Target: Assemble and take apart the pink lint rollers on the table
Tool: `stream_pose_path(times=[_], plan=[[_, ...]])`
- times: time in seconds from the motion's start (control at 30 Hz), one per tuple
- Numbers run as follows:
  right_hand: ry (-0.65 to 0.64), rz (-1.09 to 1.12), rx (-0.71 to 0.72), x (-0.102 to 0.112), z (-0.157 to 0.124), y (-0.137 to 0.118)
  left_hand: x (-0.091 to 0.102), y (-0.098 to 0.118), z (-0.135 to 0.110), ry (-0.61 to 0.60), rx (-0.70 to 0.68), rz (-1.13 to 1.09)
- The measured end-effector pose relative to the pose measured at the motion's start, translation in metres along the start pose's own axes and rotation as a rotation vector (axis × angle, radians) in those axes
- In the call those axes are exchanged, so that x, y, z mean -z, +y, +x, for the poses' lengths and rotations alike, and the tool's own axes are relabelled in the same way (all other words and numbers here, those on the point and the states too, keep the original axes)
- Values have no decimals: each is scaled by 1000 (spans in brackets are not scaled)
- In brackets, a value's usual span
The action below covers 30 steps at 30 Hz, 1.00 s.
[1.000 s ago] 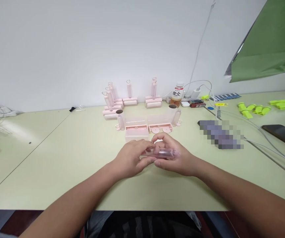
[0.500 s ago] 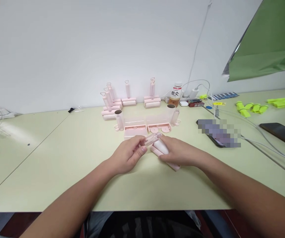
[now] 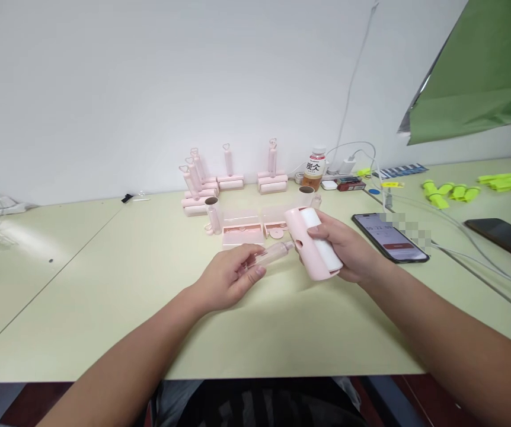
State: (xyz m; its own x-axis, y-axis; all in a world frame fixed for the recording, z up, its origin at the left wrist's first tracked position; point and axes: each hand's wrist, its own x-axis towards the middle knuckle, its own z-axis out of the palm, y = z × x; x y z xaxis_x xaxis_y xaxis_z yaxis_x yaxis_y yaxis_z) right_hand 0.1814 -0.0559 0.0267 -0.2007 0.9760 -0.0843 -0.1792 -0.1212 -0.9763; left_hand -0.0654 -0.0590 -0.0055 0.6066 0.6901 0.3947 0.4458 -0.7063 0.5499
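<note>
My left hand point(image 3: 227, 279) pinches a clear pink handle point(image 3: 272, 254) that points to the right. My right hand point(image 3: 343, 249) is wrapped round a pink roller head point(image 3: 311, 244) with a white roll in it, lifted above the pale green table point(image 3: 104, 279). The handle's tip sits close to a small hole in the side of the pink roller head. Just behind them lie pink trays point(image 3: 243, 232) and loose pink parts.
Assembled pink rollers point(image 3: 229, 172) stand in a row at the back by the wall. A drink bottle point(image 3: 315, 167), cables and a charger lie at the back right. A phone point(image 3: 389, 237) lies to the right, a dark phone point(image 3: 504, 240) and yellow-green parts point(image 3: 451, 193) farther right.
My right hand picked the pink roller head up off the table and turned it sideways. My left hand now holds the clear handle alone, pointing it at the head.
</note>
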Motion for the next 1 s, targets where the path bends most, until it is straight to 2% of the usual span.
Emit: stream_pose_path(times=[0.13, 0.47, 0.77, 1.0], plan=[[-9, -10, -6, -2, 1, 4, -1, -1, 0, 45, -23, 28], [3, -130, 15, -1, 4, 7, 0, 1, 1, 48, -17, 86], [35, -379, 68, -1, 7, 13, 1, -2, 0, 5, -49, 311], [26, -465, -8, -6, 9, 22, -2, -3, 0, -53, -46, 430]])
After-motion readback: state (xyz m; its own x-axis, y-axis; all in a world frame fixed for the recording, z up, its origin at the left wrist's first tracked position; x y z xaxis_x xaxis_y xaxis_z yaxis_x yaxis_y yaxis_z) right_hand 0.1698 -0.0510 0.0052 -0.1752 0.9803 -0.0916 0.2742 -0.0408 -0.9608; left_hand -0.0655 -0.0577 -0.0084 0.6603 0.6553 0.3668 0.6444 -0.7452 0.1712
